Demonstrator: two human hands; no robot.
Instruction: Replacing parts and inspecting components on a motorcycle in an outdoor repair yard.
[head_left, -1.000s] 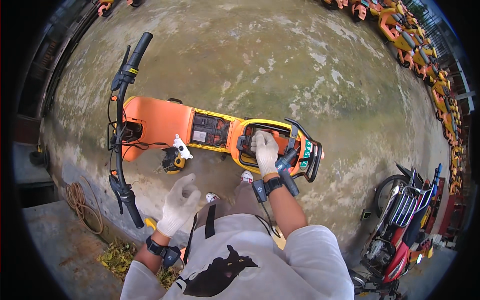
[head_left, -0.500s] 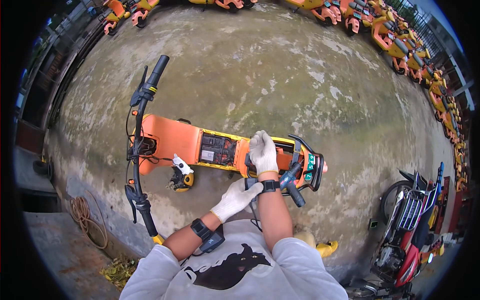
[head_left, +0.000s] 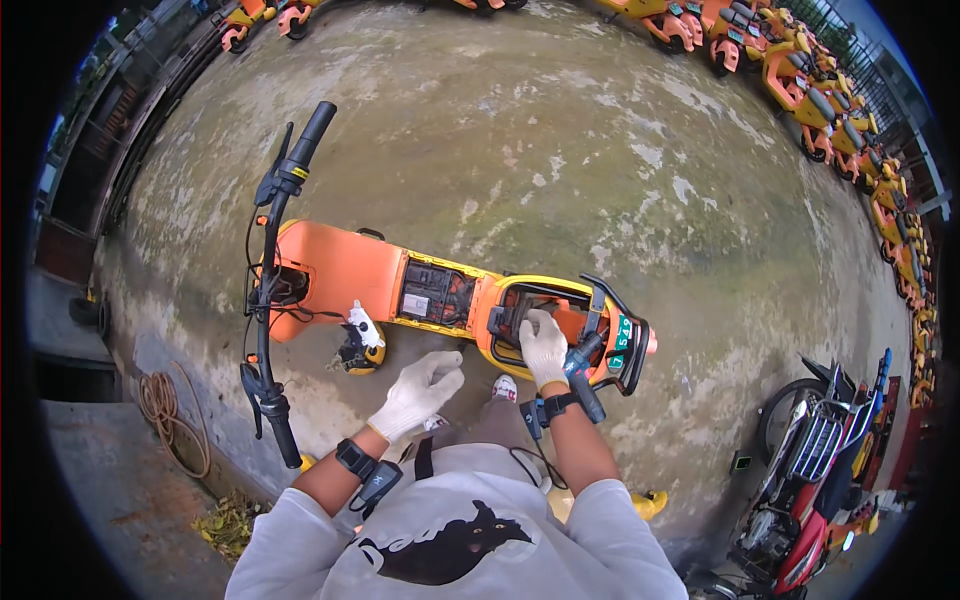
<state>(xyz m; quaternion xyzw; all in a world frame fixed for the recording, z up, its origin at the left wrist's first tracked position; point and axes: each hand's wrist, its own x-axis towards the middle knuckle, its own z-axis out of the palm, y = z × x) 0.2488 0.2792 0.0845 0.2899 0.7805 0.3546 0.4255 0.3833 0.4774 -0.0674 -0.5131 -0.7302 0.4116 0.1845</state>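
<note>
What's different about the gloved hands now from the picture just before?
The left hand has come off the strap on the right wrist and moved away to the left. The right hand has drawn back a little toward the person, over the scooter's rear opening. The scooter and the drill on it stayed put.

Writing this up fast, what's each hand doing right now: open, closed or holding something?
Left hand: open, fingers loosely curled, nothing visible in it.
Right hand: fingers curled over the orange scooter; whether it holds anything cannot be told.
</note>
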